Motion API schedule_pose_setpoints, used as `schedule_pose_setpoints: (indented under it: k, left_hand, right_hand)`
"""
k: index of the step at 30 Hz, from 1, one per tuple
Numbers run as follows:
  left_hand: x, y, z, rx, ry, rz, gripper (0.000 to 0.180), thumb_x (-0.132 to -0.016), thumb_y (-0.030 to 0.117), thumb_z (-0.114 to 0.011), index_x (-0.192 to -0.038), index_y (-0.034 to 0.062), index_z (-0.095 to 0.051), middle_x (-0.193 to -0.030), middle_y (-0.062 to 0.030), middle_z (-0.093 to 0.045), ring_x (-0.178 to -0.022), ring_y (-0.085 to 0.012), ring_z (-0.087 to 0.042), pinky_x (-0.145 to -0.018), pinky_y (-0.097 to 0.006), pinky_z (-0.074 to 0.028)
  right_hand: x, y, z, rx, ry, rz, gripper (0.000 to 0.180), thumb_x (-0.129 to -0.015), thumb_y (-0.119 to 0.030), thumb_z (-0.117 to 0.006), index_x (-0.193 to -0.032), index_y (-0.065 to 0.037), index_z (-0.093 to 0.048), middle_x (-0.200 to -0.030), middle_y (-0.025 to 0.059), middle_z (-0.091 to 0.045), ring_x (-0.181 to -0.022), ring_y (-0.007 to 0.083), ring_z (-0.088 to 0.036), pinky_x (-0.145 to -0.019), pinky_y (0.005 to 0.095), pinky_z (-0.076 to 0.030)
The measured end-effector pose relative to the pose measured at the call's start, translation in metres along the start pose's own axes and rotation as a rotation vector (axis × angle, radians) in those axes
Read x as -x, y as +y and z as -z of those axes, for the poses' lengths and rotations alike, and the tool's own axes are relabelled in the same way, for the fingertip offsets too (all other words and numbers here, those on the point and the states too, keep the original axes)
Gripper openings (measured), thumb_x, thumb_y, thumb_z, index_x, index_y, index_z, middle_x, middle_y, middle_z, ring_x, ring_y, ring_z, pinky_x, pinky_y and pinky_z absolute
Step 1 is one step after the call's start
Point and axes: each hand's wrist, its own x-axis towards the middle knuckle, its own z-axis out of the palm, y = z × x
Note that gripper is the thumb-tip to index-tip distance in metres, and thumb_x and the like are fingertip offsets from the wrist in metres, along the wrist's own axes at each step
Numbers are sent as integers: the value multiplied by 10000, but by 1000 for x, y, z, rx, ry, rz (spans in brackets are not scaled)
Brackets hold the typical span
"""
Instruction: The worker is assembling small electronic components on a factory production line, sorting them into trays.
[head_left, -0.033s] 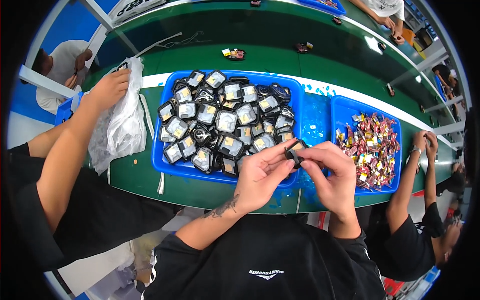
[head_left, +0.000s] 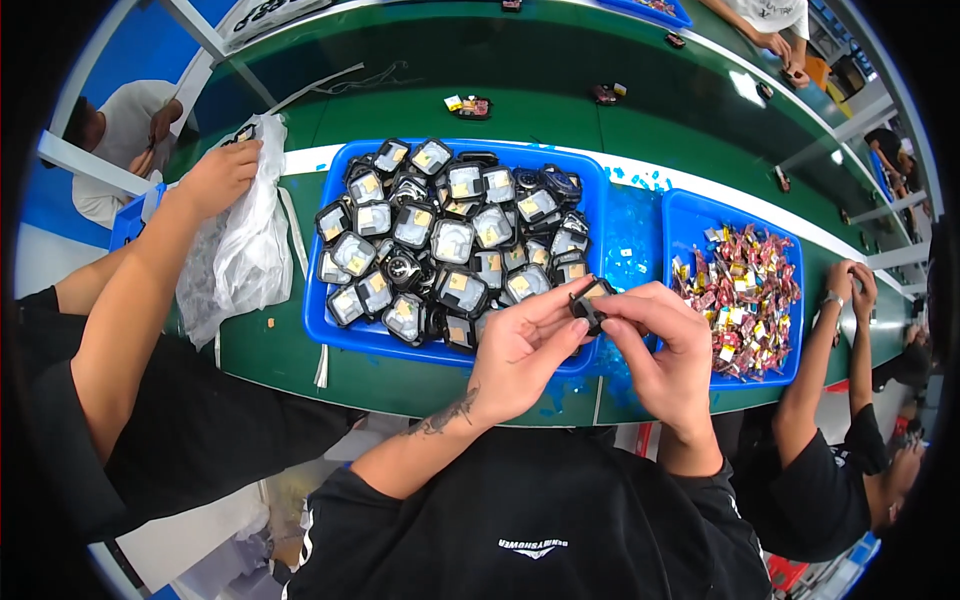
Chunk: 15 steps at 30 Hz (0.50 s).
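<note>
In front of my chest, both hands meet on a small black square watch case (head_left: 592, 311). My left hand (head_left: 520, 352) grips its left side between thumb and fingers. From the other side my right hand (head_left: 668, 348) pinches it, thumb and fingertips pressed to its edge. The fingers cover much of the case. Just beyond my left hand, a blue tray (head_left: 597, 222) is heaped with similar black watch cases (head_left: 452, 242), many bearing tan patches. Right of my right hand, another blue tray (head_left: 673, 215) holds a pile of small red, yellow and white parts (head_left: 745, 310).
Blue scraps (head_left: 630, 215) lie between the trays on the green bench (head_left: 265, 345). At left, a co-worker's hand (head_left: 222, 175) touches a clear plastic bag (head_left: 245, 260). A co-worker's arms (head_left: 815, 350) rest at right. Loose parts (head_left: 470, 107) lie across the bench.
</note>
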Motion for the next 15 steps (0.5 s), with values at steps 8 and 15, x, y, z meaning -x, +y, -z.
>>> schedule_pose_setpoints:
  k: [8,15]
  left_hand:
    - [1,3,2,-90,-54,-37,463,-962,-42,-512,-1415,-52,-417,-1300,-133,-579,-1142,-137,-578,-989,-270,-460]
    - [5,3,2,-139,-59,-53,464,-964,-34,-511,-1417,-56,-412,-1304,-139,-576,-1140,-140,-576,-997,-277,-455]
  right_hand:
    - [-2,-3,-3,62,-12,-102,103,-776,30,-716,-862,-21,-691,-710,51,-647,-483,102,-461,-451,263,-352]
    - [-9,-4,2,105,-63,-86,53,-766,-17,-733,-801,-22,-693,-695,57,-637,-466,107,-453,-439,267,-348]
